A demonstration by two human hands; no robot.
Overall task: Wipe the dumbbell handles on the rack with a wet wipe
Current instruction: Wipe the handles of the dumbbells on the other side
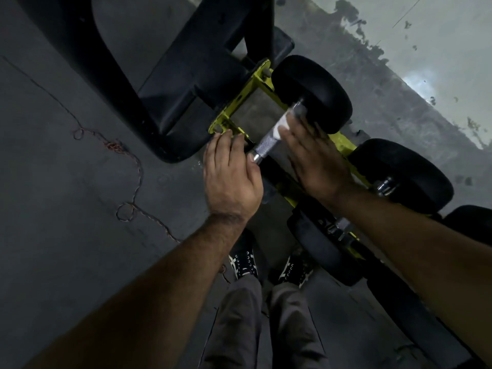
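A knurled steel handle of the end dumbbell lies across the yellow rack, at the rack's last bay. The right hand presses a white wipe onto the handle near its black head, fingers fairly straight and blurred. The left hand rests at the handle's near end, fingers loosely curled over the rack's edge; whether they grip anything cannot be told. A second dumbbell sits beside. Grey concrete floor lies open to the left, crossed by a loose cord. A black frame stands beyond the rack's end.
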